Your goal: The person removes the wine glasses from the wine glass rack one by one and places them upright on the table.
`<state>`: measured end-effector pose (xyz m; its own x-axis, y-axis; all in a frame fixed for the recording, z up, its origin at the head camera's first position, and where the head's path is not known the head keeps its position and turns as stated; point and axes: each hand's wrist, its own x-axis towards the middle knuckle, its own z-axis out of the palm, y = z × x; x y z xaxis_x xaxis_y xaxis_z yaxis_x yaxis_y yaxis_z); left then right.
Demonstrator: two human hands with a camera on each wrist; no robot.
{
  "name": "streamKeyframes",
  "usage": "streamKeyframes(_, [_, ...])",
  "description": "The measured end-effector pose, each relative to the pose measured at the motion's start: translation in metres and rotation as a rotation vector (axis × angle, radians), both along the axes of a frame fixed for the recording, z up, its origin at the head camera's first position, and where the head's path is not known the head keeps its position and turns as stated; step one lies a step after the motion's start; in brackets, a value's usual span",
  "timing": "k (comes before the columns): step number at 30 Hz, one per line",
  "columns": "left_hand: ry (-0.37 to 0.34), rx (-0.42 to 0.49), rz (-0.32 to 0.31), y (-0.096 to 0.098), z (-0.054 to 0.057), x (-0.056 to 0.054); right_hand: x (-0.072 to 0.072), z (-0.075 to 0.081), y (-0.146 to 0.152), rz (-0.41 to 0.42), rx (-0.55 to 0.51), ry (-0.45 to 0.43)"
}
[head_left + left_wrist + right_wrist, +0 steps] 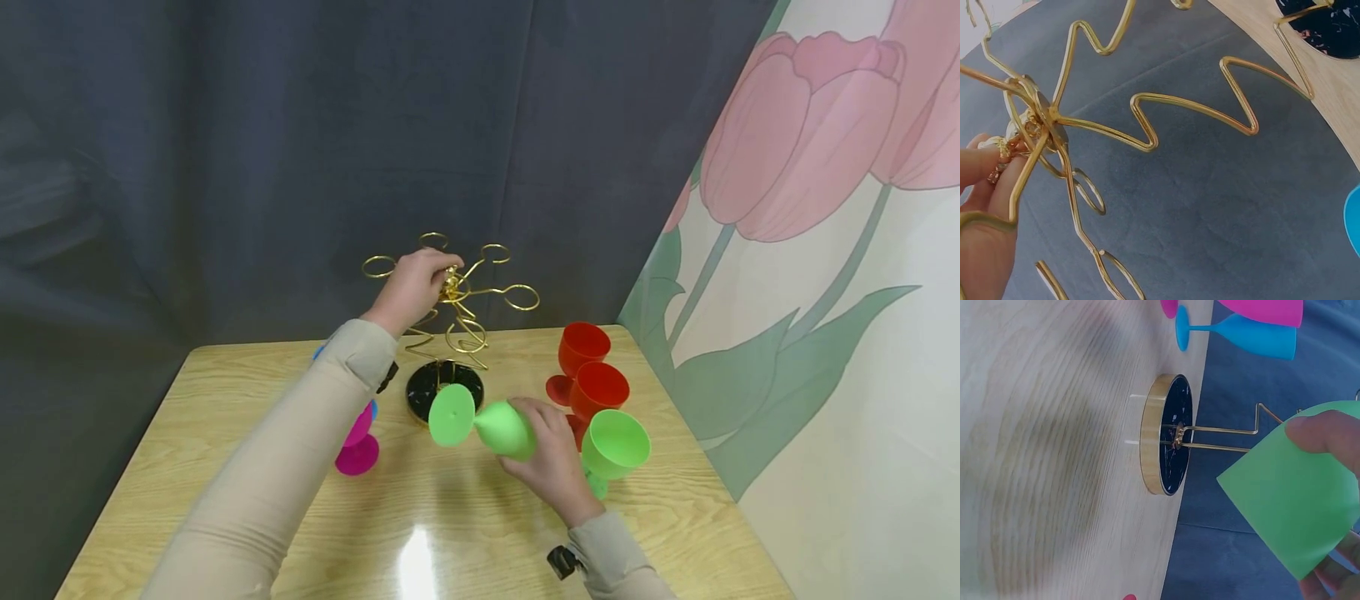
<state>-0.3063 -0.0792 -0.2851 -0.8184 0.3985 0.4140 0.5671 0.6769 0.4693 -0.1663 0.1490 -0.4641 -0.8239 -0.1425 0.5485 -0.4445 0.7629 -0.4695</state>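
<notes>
A gold wire goblet rack point(521, 298) with several ring-ended arms stands on a round black base point(422, 393). My left hand point(411, 290) grips the gold knob point(451, 283) at its top; the left wrist view shows fingers and thumb around that knob point(1004, 150). In front of the base, my right hand point(553, 460) holds a light green goblet point(502, 429) by its bowl. This goblet lies tilted on its side in the air, its foot pointing left. The right wrist view shows the thumb against the green bowl point(1297, 487).
On the right stand two red goblets point(584, 348) and another green goblet point(617, 446). At left, a magenta goblet point(357, 455) is partly behind my left sleeve, and a blue goblet point(1260, 337) appears in the right wrist view. A dark curtain point(337, 125) hangs behind the wooden table point(187, 417).
</notes>
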Motion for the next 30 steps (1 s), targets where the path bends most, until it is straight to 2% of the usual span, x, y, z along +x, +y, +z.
streamKeyframes(6, [0.003, 0.0, 0.005, 0.001, 0.0, 0.0, -0.001, -0.002, 0.001, -0.004, 0.07, -0.006])
streamKeyframes(13, [-0.059, -0.05, -0.015, 0.002, 0.003, 0.008, -0.002, -0.003, 0.003, -0.005, 0.181, 0.047])
streamKeyframes(19, [-0.053, -0.084, -0.045, -0.001, 0.001, 0.017, -0.003, -0.005, 0.005, 0.001, 0.245, 0.081])
streamKeyframes(22, [-0.011, -0.094, -0.058, -0.002, -0.001, 0.029, -0.003, -0.005, 0.005, 0.003, 0.257, 0.081])
streamKeyframes(25, [0.068, -0.098, -0.071, -0.004, -0.003, 0.046, -0.003, -0.005, 0.006, 0.006, 0.264, 0.078])
streamKeyframes(28, [0.205, -0.097, -0.087, -0.006, -0.007, 0.067, -0.003, -0.005, 0.005, 0.011, 0.273, 0.084])
streamKeyframes(30, [0.324, -0.084, -0.101, -0.007, -0.01, 0.082, -0.003, -0.005, 0.005, 0.016, 0.283, 0.098])
